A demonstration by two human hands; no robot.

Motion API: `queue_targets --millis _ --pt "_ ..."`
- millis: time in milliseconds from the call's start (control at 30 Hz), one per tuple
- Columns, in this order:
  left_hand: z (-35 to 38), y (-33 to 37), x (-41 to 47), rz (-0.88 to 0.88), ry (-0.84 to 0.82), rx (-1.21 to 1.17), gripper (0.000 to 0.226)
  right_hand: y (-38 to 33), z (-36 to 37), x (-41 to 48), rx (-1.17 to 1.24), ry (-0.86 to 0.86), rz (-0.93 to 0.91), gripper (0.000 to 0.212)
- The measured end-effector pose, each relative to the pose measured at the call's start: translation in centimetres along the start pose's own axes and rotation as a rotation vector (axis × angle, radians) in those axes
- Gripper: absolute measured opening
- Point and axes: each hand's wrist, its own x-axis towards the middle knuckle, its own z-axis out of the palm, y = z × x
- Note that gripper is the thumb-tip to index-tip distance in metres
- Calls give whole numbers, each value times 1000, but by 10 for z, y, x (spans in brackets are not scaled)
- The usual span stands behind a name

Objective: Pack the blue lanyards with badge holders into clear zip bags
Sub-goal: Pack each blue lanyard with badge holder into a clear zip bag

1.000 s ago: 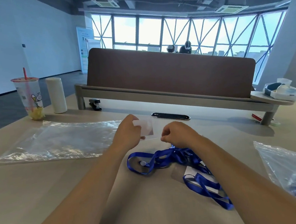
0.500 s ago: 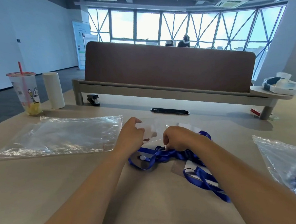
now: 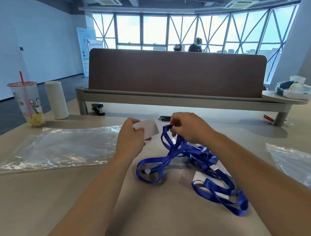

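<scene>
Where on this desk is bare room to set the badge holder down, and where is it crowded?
Bare table lies near-left, below the flat zip bag and left of the left forearm, and between the forearms, nearer than the lanyards. Crowded: the lanyards tangled under the right hand, second bag at right.

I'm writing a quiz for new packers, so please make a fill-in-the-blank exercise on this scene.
1. The left hand holds a clear ____ with a white card in it.
2. The right hand pinches a loop of ____ lanyard.
3. The flat zip bag lies to the ____ of the left hand.
Missing: badge holder; blue; left.
</scene>
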Motion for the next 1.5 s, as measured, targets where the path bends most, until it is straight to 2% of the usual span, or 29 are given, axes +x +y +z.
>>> queue_targets --millis 67,233,367,433,500,633,800,900,967,1033,1100,1233,1300,1367,1500 --pt "0 6 2 14 7 6 21 -3 -9 1 67 32 15 3" --pt "1 17 3 40 -26 -41 21 -4 -28 3 88 37 70 13" --pt "4 14 -2 61 -34 40 23 -3 -30 2 225 28 102 6" --pt "5 13 -4 51 -35 28 20 -2 -27 2 273 25 135 13" --pt "6 12 -4 33 -37 13 20 0 -25 3 286 62 151 18" --pt "4 11 0 71 -33 76 22 2 -26 3 397 176 122 12" --pt "7 10 6 89 -35 116 22 -1 -32 3 217 97 53 24" --pt "7 16 6 78 -41 95 20 -9 -45 3 237 190 30 17" --pt "7 23 6 66 -53 27 28 -16 -58 3 318 265 9 9" --pt "7 33 8 56 -81 -76 52 -24 -72 2 377 304 -30 4" --pt "7 42 8 89 -119 -48 62 -32 -84 1 431 296 -60 3" --pt "13 43 7 190 -197 89 29 -43 -97 -3 543 261 -80 7" --pt "17 43 6 158 -204 48 23 -46 -99 -6 619 229 -86 8" --pt "21 47 4 43 -251 -91 17 -47 -99 -9 663 175 -91 7" --pt "29 46 0 33 -230 36 45 -47 -96 -14 697 79 -107 5"
